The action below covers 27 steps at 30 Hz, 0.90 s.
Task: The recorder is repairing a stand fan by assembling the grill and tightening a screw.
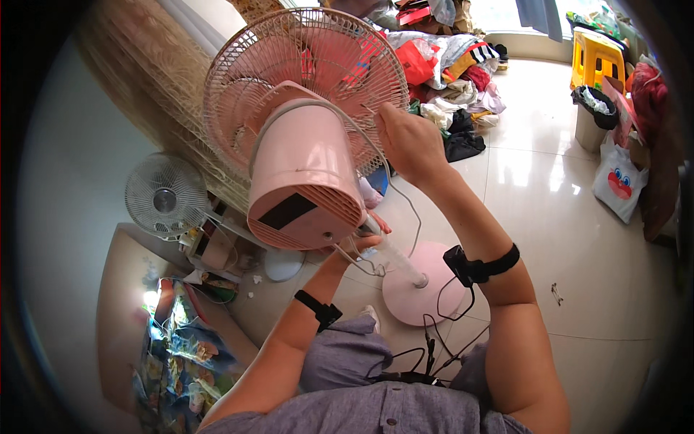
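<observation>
A pink standing fan (307,155) rises in front of me, its motor housing towards me and its wire grille beyond. A grey cord (413,206) loops round the housing and hangs down towards the round pink base (412,293) on the floor. Below the housing, my left hand (369,242) is closed round the fan's pole; the housing hides part of it. At the right rim of the grille, my right hand (412,142) is closed with fingertips pinched together, close to the cord. What sits between those fingertips cannot be made out.
A second, white fan (165,194) stands at the left by a curtain (144,87). Heaped clothes and bags (455,87) lie beyond the pink fan. At right are a yellow stool (598,58), a bin (594,119) and a white bag (619,179). Black cables (431,347) hang at my lap.
</observation>
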Tool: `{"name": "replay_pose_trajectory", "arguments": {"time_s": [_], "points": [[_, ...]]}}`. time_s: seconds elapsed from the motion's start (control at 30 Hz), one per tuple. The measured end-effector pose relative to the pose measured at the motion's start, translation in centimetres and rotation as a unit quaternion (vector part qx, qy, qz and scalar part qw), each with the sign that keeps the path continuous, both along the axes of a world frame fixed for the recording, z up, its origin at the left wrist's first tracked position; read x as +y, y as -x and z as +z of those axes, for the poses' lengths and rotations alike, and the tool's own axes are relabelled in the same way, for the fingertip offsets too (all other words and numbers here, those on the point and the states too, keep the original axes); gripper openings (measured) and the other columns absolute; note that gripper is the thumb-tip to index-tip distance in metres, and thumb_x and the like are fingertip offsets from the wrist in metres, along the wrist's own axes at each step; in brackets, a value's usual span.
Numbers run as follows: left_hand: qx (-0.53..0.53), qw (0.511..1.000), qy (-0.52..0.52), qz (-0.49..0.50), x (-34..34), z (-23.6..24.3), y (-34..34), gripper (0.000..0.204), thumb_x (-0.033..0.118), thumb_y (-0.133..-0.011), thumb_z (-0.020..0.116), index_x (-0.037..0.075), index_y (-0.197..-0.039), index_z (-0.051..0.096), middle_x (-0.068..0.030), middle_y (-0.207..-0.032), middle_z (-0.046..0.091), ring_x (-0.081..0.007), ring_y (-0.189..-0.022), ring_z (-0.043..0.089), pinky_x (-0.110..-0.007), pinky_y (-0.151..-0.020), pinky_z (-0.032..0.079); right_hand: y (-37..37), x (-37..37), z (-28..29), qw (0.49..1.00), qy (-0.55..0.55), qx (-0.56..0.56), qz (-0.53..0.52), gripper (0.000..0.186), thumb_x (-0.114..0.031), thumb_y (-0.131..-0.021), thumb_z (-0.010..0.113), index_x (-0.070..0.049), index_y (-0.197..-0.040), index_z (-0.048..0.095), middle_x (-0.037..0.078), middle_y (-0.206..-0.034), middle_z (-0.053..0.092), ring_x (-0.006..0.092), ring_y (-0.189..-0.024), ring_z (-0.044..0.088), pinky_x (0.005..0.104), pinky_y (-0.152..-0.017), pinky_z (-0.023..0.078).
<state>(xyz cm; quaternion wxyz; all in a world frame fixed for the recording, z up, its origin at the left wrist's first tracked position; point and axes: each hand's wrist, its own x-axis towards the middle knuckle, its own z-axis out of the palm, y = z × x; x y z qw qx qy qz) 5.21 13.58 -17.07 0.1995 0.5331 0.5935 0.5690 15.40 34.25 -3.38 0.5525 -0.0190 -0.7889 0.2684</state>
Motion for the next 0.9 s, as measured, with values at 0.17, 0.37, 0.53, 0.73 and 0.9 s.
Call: {"name": "replay_pose_trajectory", "arguments": {"time_s": [0.17,0.37,0.53,0.73,0.9], "points": [[-0.014,1.0,0.001,0.01,0.7,0.5,-1.0,0.028,0.0,-0.065,0.069,0.002,-0.09,0.056,-0.0086,-0.08,0.06,-0.0202,-0.083,0.062,-0.038,-0.082,0.051,1.3,0.2,-1.0,0.999,0.047,-0.007,-0.012,0.013,-0.018,-0.094,0.048,-0.005,-0.09,0.048,0.017,-0.075,0.061,0.0383,-0.07,0.06,0.0478,-0.061,0.045],[-0.015,0.999,0.002,0.028,0.3,0.7,-0.8,0.031,0.002,-0.065,0.07,0.001,-0.093,0.056,-0.0085,-0.08,0.061,-0.0197,-0.082,0.062,-0.038,-0.081,0.052,1.6,-0.1,-0.8,0.995,0.096,0.028,-0.005,0.011,-0.014,-0.093,0.047,-0.003,-0.096,0.05,0.021,-0.085,0.062,0.0409,-0.08,0.059,0.0477,-0.069,0.045],[-0.014,1.0,-0.008,-0.007,0.6,0.7,-0.3,0.031,0.005,-0.064,0.071,0.001,-0.092,0.057,-0.0084,-0.079,0.06,-0.0196,-0.082,0.062,-0.037,-0.08,0.052,1.6,-1.4,0.0,0.991,0.06,0.093,0.074,0.009,-0.01,-0.089,0.052,-0.003,-0.094,0.05,0.018,-0.086,0.06,0.0388,-0.082,0.058,0.0456,-0.07,0.045],[-0.026,1.0,-0.01,-0.007,0.5,0.3,-0.4,0.03,0.005,-0.065,0.072,0.001,-0.092,0.059,-0.0078,-0.079,0.059,-0.0198,-0.082,0.061,-0.037,-0.081,0.051,2.4,-1.6,0.1,0.993,0.04,0.11,-0.014,0.006,-0.008,-0.086,0.054,-0.004,-0.086,0.051,0.015,-0.077,0.058,0.0362,-0.071,0.058,0.045,-0.064,0.045],[-0.027,0.999,-0.01,-0.015,0.4,1.1,-0.4,0.022,0.006,-0.066,0.072,0.003,-0.085,0.06,-0.0075,-0.08,0.06,-0.0195,-0.084,0.061,-0.036,-0.079,0.051,0.1,-0.2,0.5,0.994,0.002,0.071,-0.078,0.005,-0.008,-0.083,0.056,-0.005,-0.085,0.053,0.014,-0.075,0.058,0.0341,-0.069,0.059,0.0433,-0.062,0.047]]}}
